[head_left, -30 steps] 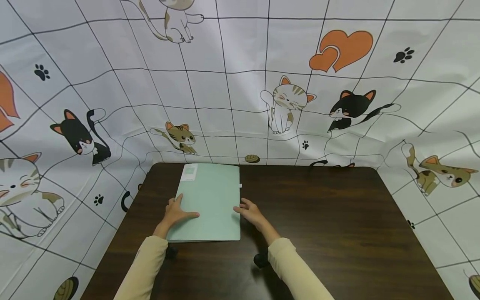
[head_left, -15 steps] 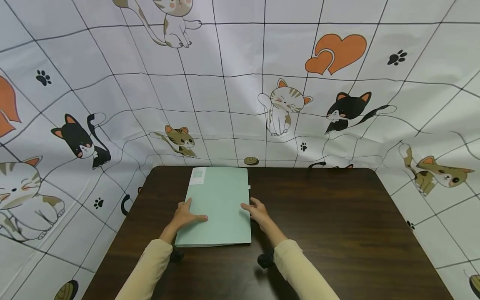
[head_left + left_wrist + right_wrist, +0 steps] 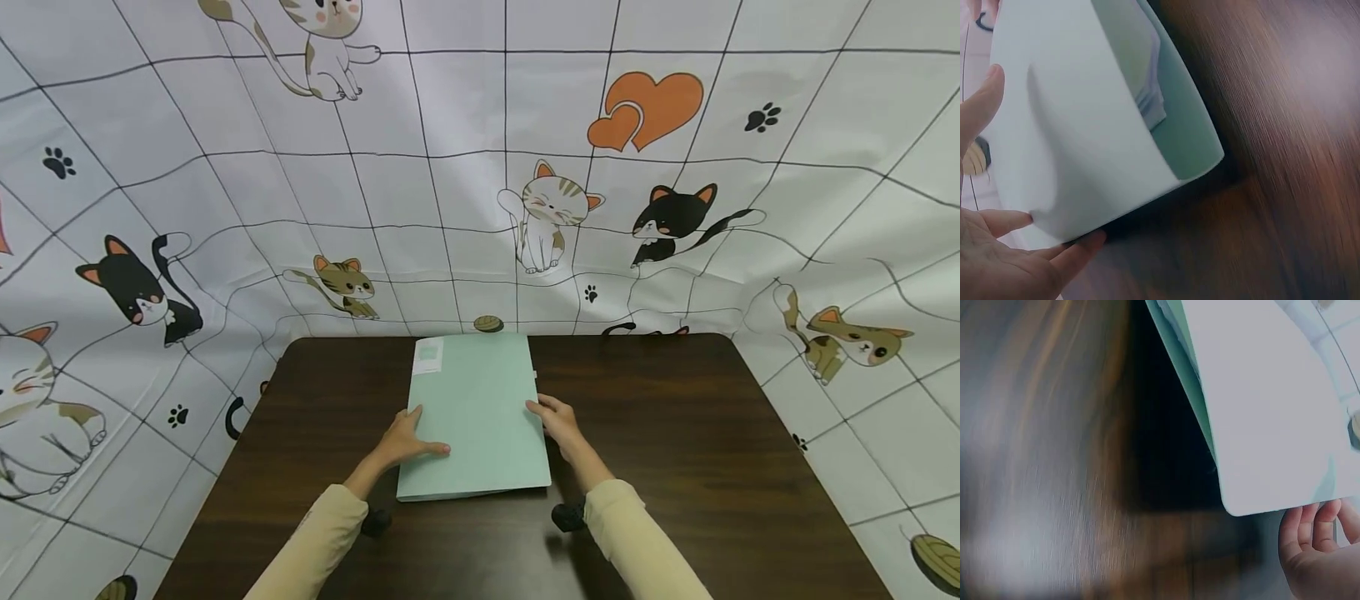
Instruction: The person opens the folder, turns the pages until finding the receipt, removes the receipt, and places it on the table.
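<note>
A pale green file folder [image 3: 476,425] with a white label near its far left corner lies flat, or just above the dark wooden table. The left wrist view shows several sheets of paper [image 3: 1152,100] between its covers, and a dark shadow beneath the edge. My left hand [image 3: 401,440] grips the folder's left side, thumb spread over the top cover and fingers along the edge. On the opposite side, my right hand [image 3: 561,421] holds the right edge, its thumb on top; in the right wrist view the fingers [image 3: 1307,528] curl at that edge.
The dark wooden table [image 3: 660,467] extends to both sides of the folder and toward me. A white curtain [image 3: 465,192] printed with cats and grid lines hangs behind the table and at its sides. A black wrist device [image 3: 567,517] sits below the right forearm.
Both hands have carried the folder to the right across the table, keeping their hold on its two sides. The head view has shifted a little too.
</note>
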The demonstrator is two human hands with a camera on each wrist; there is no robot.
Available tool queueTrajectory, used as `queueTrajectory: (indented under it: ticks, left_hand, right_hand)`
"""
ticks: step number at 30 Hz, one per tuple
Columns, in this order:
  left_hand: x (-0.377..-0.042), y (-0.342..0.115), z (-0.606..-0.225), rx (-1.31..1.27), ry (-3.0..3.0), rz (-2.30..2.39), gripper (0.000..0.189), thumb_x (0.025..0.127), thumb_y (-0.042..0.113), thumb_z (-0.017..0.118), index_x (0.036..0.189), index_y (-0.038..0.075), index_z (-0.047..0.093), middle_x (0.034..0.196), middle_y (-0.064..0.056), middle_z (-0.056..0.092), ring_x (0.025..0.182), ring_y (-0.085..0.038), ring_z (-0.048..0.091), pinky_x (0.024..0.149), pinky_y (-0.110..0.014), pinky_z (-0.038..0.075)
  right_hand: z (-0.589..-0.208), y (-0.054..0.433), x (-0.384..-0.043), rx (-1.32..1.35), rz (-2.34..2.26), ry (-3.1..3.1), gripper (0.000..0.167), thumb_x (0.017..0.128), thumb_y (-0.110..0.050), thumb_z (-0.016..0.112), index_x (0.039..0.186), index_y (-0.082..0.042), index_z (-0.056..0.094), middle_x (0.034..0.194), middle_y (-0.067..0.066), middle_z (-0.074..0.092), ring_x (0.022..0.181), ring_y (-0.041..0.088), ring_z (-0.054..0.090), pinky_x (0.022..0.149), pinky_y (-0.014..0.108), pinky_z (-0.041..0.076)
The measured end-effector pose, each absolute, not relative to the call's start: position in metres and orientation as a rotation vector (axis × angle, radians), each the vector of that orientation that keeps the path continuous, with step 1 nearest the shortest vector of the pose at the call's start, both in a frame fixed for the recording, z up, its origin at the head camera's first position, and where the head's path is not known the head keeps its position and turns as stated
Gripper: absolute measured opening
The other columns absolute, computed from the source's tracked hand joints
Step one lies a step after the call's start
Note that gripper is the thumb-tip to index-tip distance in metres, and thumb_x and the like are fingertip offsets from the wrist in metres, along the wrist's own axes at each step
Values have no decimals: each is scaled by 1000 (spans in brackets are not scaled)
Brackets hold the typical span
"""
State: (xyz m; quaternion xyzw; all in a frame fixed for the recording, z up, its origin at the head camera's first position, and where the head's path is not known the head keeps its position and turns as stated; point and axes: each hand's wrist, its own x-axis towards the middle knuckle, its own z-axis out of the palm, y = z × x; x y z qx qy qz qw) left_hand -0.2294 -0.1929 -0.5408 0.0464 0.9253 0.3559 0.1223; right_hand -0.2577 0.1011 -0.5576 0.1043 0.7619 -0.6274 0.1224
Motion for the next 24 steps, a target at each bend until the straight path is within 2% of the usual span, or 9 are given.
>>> queueTrajectory:
  ticks: [8, 15, 20, 24]
  left_hand:
    - [-230, -155, -543, 229, 2681, 1057, 111, 71, 44, 84, 148, -12, 27, 149, -40, 28, 134, -53, 39, 105, -59, 40]
    - [-233, -134, -552, 260, 2668, 1057, 111, 71, 46, 84, 149, -9, 27, 152, -40, 20, 137, -56, 32, 106, -62, 38]
    - [-233, -125, -553, 294, 2669, 1066, 113, 70, 48, 84, 150, -9, 26, 153, -42, 14, 137, -60, 29, 106, -64, 36]
    - [-227, -118, -552, 422, 2705, 1006, 114, 68, 48, 85, 149, -10, 28, 153, -44, 5, 140, -62, 17, 108, -68, 30]
  right_hand:
    - [-562, 144, -253, 379, -1860, 2230, 55, 99, -32, 53, 143, -1, 45, 145, 28, 45, 124, 43, 53, 101, 49, 47]
    - [-565, 167, -250, 430, -1878, 2216, 52, 101, -30, 49, 144, -2, 44, 149, 28, 40, 127, 44, 50, 102, 49, 46]
    - [-567, 177, -250, 457, -1863, 2229, 51, 100, -29, 49, 144, -4, 45, 142, 26, 48, 113, 34, 58, 86, 36, 51]
    - [-569, 184, -252, 468, -1842, 2236, 47, 100, -26, 50, 140, -4, 50, 125, 21, 60, 95, 19, 61, 75, 27, 50]
